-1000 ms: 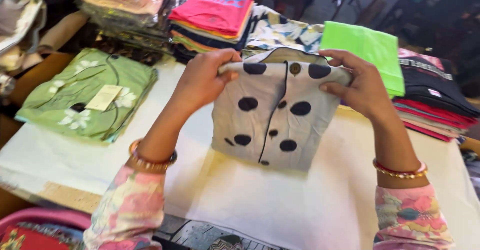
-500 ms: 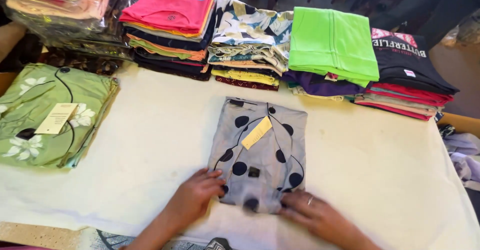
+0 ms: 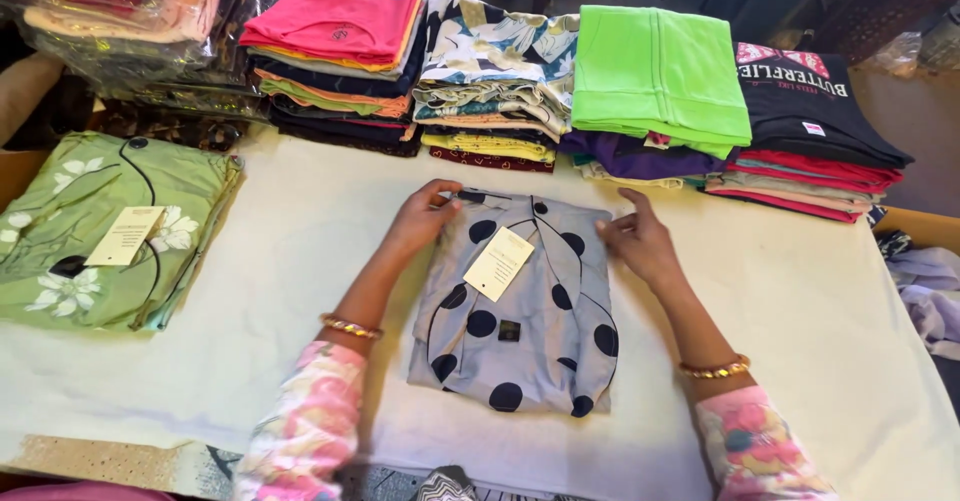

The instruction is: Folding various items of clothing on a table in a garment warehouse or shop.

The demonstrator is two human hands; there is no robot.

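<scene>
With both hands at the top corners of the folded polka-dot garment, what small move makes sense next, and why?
Probably smooth the top edge flat: the left hand and right hand rest on the grey polka-dot garment, already folded on the white table.

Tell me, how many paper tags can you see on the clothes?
2: one tag lies on the grey dotted garment between the hands, another tag on the green flowered garment at left. Stacked clothes may hide more.

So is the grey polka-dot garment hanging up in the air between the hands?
No, the grey polka-dot garment lies folded flat on the white table.
</scene>
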